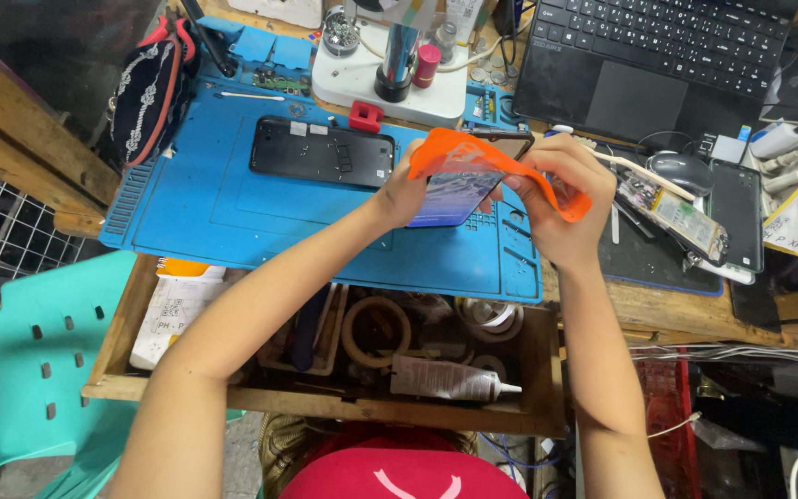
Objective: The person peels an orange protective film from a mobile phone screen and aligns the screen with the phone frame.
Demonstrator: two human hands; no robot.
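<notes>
Head cam: both hands over blue mat (233,212) — left hand (405,192) steadies phone (459,189) from below, right hand (556,199) pinches orange case (473,155), stretched w/ one end peeled off phone corner, 2nd phone (321,151) lying face-down behind.

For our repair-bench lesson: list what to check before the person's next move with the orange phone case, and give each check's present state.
1. Left hand grips the flexible orange phone case: ok.
2. Right hand grips the case's other end: ok.
3. Smartphone with bluish back seated fully in the case: not ok, case peeled away.
4. Blue silicone work mat lies below the hands: ok.
5. Open wooden drawer below could catch a drop: cannot tell.
</notes>
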